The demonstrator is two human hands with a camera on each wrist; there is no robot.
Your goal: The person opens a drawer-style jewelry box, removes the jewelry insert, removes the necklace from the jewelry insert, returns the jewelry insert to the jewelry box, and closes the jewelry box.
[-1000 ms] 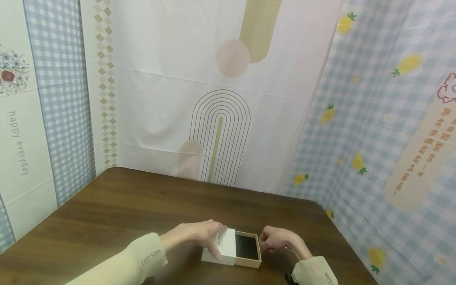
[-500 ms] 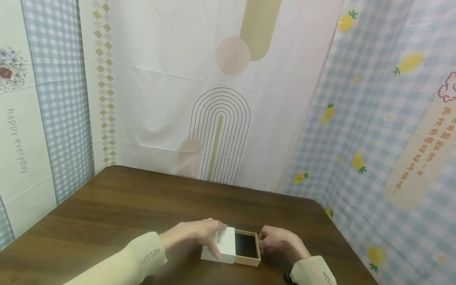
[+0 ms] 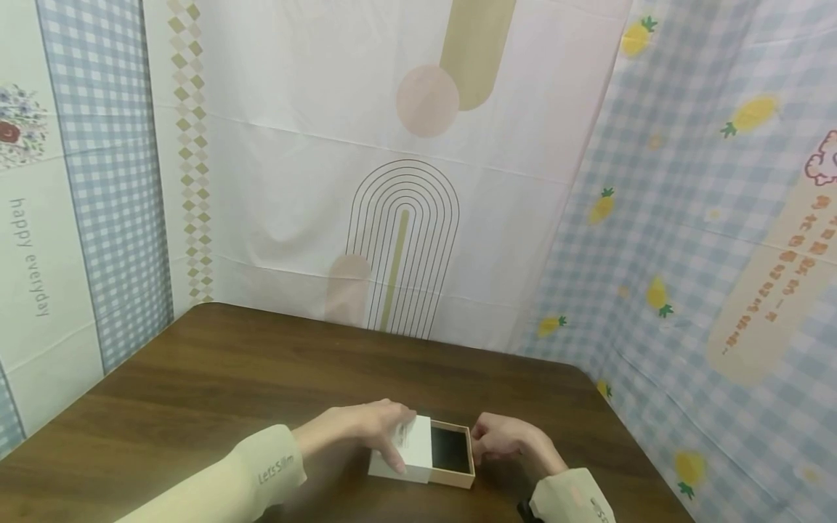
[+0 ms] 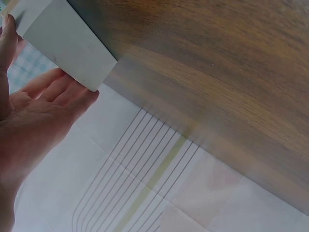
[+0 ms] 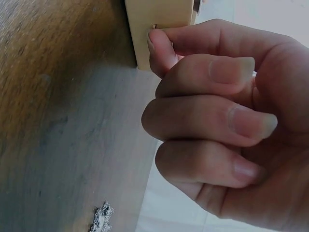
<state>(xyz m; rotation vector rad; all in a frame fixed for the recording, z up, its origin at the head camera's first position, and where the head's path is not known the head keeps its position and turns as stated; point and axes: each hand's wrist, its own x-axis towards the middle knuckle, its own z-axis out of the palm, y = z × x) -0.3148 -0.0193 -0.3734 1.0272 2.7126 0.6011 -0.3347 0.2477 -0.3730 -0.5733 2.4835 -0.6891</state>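
A small drawer box lies on the table, its white sleeve (image 3: 418, 450) covering the left part and a tan drawer (image 3: 451, 477) with a black inside sticking out to the right. My left hand (image 3: 366, 427) grips the sleeve, thumb at the near side and fingers along the far side. In the left wrist view the fingers (image 4: 58, 89) lie against the white side of the sleeve. My right hand (image 3: 506, 438) is at the drawer's outer end. Its thumb and index finger pinch at a small tab (image 5: 154, 26) there, the tab mostly hidden; the other fingers are curled.
The brown wooden table (image 3: 261, 363) extends behind and left of the box. A white patterned curtain (image 3: 294, 181) hangs at its back edge, and a blue checked curtain (image 3: 654, 254) at the right. A silvery chain (image 5: 102, 217) shows low in the right wrist view.
The drawer has slid slightly leftward into the sleeve, so a little less of it shows. My right hand has moved left with it; the left hand has stayed on the sleeve.
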